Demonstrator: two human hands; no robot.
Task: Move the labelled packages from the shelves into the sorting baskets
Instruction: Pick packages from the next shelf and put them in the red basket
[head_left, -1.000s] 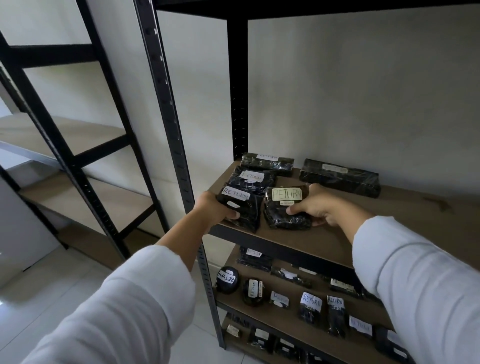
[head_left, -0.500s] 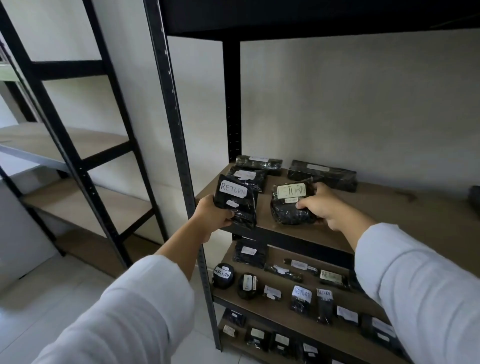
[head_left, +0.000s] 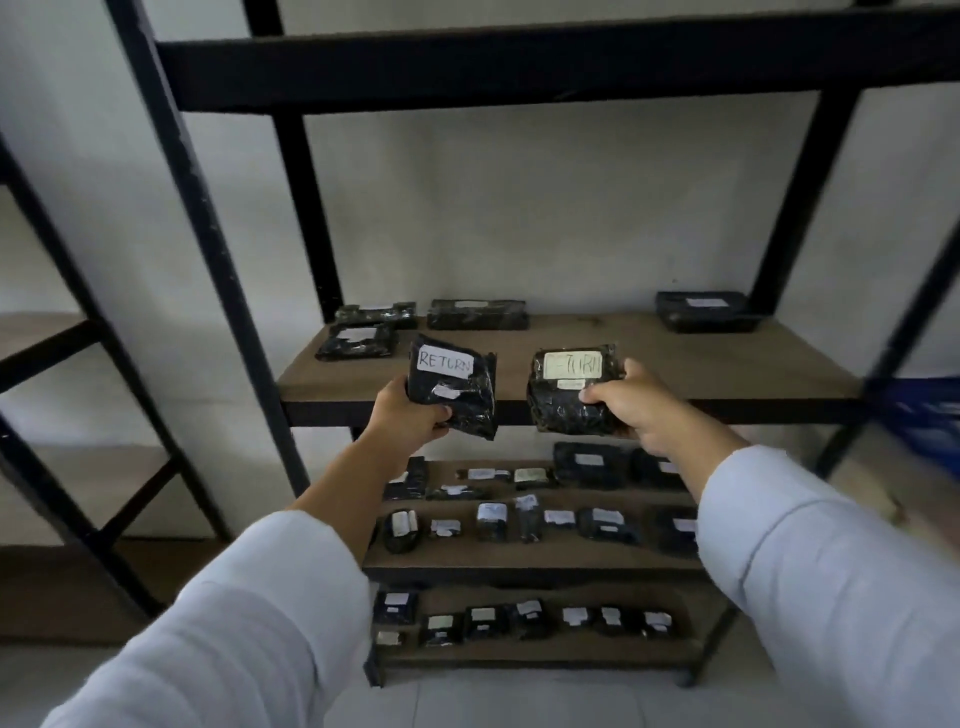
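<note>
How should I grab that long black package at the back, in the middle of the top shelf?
Take the long package from the front, fingers over its top and thumb on its near long side. It lies flat along the wall on the shelf, so the back is probably blocked.

Black packages (head_left: 477, 314) on wooden shelves (head_left: 675, 364)
</note>
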